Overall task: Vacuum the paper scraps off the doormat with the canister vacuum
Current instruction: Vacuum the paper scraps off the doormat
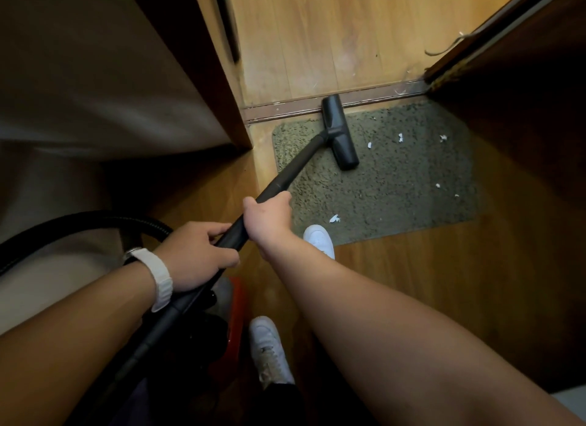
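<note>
A grey-green doormat [396,184] lies on the wooden floor before a door threshold. Several white paper scraps [400,137] are scattered on its right and near parts, one scrap [334,218] close to my shoe. The black floor nozzle [339,132] rests on the mat's left half, its far end over the threshold. My right hand [269,214] grips the black wand [295,168] higher up; my left hand [198,254], with a white wristband, grips the wand lower near the hose [79,225]. The red canister [234,317] sits mostly hidden beneath my arms.
A brown threshold strip [285,106] crosses the doorway, with lighter wood floor beyond. A door frame and pale wall [215,86] stand on the left, a dark open door [507,60] on the right. My white shoes [318,240] stand at the mat's near edge.
</note>
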`<state>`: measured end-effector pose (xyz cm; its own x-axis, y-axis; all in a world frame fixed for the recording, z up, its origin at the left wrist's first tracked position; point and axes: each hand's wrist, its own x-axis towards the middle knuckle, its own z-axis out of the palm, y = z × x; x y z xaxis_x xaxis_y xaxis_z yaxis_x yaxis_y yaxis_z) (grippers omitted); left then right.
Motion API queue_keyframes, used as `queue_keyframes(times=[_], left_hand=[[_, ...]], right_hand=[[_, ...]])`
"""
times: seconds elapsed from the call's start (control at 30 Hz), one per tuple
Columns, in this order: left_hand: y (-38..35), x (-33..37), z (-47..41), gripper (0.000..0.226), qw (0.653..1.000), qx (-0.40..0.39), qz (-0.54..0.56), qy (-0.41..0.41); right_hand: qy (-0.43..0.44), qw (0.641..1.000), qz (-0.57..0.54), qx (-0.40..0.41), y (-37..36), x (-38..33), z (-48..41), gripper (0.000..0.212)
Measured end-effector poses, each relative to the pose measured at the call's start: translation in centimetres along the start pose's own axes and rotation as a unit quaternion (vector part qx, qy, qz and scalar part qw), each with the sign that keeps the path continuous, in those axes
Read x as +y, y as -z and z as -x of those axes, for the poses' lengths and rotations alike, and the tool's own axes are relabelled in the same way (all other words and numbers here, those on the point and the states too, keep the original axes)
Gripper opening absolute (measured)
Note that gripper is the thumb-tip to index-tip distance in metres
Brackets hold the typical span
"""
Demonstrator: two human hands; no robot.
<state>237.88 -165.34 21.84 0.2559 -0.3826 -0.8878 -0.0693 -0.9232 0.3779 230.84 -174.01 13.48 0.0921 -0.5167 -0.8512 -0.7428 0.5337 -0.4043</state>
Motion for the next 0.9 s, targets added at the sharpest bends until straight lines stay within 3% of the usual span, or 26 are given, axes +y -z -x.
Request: queue_keyframes(times=[0.9], left_hand=[[2.3,-7.3,5.5,0.046,0.999,0.0,0.047,0.026]], right_hand=[[-0.033,0.995,0.01,-0.091,-7.0,3.7,5.0,0.064]])
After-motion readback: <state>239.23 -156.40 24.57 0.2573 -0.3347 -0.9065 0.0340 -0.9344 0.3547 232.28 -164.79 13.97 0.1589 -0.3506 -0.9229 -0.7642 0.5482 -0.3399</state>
